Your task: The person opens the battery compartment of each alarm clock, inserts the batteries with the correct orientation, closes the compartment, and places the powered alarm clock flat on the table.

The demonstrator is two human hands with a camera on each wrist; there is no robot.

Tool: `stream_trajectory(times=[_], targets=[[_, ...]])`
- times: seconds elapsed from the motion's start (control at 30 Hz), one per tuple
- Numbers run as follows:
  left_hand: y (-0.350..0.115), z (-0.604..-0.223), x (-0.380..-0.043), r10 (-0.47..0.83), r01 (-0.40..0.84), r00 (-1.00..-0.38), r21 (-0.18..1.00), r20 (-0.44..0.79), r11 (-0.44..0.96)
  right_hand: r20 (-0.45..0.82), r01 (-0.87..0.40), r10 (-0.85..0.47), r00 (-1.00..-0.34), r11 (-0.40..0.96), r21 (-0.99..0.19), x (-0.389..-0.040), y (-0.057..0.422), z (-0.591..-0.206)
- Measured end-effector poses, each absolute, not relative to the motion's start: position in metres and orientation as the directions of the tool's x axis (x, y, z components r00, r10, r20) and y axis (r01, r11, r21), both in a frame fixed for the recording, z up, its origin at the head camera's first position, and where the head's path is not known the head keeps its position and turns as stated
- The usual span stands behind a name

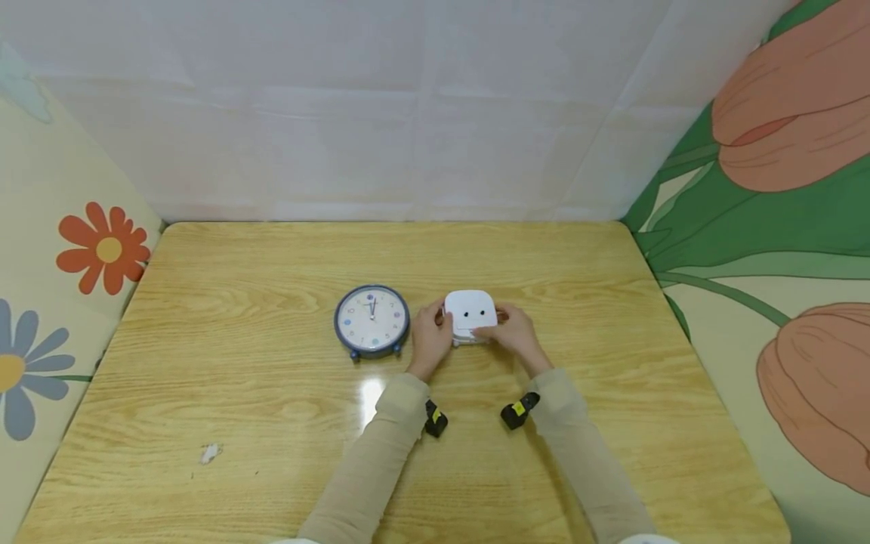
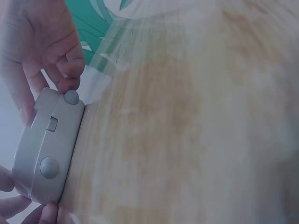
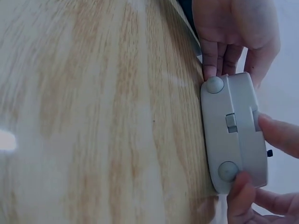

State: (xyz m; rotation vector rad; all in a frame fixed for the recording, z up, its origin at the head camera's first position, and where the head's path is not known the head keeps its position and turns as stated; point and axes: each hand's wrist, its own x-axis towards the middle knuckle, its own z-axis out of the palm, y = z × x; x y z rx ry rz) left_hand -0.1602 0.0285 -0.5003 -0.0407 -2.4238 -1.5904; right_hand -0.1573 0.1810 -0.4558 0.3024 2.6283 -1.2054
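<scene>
A small white alarm clock (image 1: 470,306) with a rounded-square body lies back up on the table, its face hidden. Two black knobs stand out from its back, and two round feet (image 3: 228,171) show along its near side. My left hand (image 1: 431,341) holds the left side, fingers around the edge. On the opposite side my right hand (image 1: 518,335) grips the clock. Its thumb (image 3: 280,135) touches a notch at the rim of the back. Just left of my left hand lies a round blue-rimmed clock (image 1: 371,320), face up, touching neither hand.
The wooden table (image 1: 272,393) bears a small whitish mark (image 1: 211,452) at front left. A white cloth (image 1: 408,113) hangs behind the far edge. Flower-patterned panels (image 1: 768,264) flank the table on both sides.
</scene>
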Motion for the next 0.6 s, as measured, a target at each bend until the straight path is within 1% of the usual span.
stream_trajectory(times=[0.17, 0.43, 0.6], targets=[[0.0285, -0.4997, -0.1598, -0.107, 0.146, -0.973, 0.902, 0.206, 0.407, -0.325, 0.322, 0.107, -0.940, 0.600, -0.733, -0.1582, 0.1800, -0.4549], [0.0290, -0.4967, -0.1590, -0.104, 0.116, -0.981, 0.919, 0.167, 0.378, -0.346, 0.336, 0.088, -0.934, 0.541, -0.771, -0.1608, 0.1782, -0.4543], [0.0302, -0.4967, -0.1591, -0.099, 0.092, -0.986, 0.929, 0.136, 0.360, -0.367, 0.342, 0.067, -0.928, 0.547, -0.764, -0.1595, 0.1793, -0.4543]])
